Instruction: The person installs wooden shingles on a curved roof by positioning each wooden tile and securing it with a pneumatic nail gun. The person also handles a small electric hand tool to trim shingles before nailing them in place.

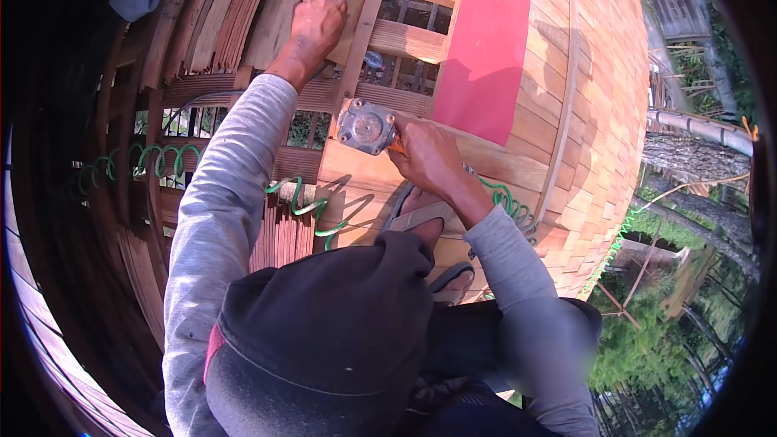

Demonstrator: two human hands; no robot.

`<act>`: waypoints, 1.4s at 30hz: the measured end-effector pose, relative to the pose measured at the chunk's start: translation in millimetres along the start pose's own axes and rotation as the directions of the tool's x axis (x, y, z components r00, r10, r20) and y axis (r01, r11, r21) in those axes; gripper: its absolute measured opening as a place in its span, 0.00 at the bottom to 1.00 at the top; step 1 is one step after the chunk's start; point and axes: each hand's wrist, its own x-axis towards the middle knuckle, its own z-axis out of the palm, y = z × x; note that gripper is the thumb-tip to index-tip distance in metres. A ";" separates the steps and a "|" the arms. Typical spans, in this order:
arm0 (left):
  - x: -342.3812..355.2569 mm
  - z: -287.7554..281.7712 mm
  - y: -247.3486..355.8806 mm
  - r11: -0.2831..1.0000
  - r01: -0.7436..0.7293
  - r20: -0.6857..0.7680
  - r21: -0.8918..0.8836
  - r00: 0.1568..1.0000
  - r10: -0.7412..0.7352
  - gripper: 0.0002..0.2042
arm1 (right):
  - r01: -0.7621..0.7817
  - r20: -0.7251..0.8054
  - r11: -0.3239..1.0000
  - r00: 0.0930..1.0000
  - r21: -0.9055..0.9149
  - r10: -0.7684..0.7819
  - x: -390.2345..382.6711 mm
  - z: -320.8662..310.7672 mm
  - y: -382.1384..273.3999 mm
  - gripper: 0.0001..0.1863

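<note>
Scuffed grey-topped nail gun [367, 127]

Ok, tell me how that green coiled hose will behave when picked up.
The green coiled hose will probably stretch and spring back, given its spiral loops. It looks thin, so likely light. Loops could snag on nearby wooden slats.

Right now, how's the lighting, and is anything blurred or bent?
Head view: sunlit wood tiles, shadow across the lower part of the red strip, near-black far left; head view: smeared blur over the right sleeve, metal-ended tool fairly sharp; head view: straight edges bowing toward the rim.
</note>
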 end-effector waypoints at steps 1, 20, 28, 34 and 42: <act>0.4 -0.8 -4.4 1.000 0.006 -0.011 0.016 1.000 -0.005 0.24 | 0.017 -0.010 1.000 1.000 0.004 -0.017 -2.9 3.7 -3.4 0.26; -79.6 -88.6 25.6 0.569 -0.125 -0.080 -0.813 0.992 0.102 0.25 | -0.411 -0.377 0.896 0.814 0.166 0.443 -127.3 -146.3 111.2 0.24; -48.0 -17.4 136.9 0.507 -0.845 -0.247 -0.171 0.535 0.808 0.11 | -0.465 -0.584 0.754 0.479 0.464 0.655 -167.6 -178.9 185.7 0.26; -46.7 35.3 144.0 0.344 -0.903 -0.156 -0.258 0.390 0.908 0.08 | -0.443 -0.602 0.720 0.398 0.535 0.692 -197.1 -186.0 209.1 0.27; -55.8 12.9 150.1 0.614 -0.498 0.032 -0.612 0.761 0.648 0.28 | -0.436 -0.595 0.706 0.382 0.559 0.707 -220.9 -186.0 242.3 0.25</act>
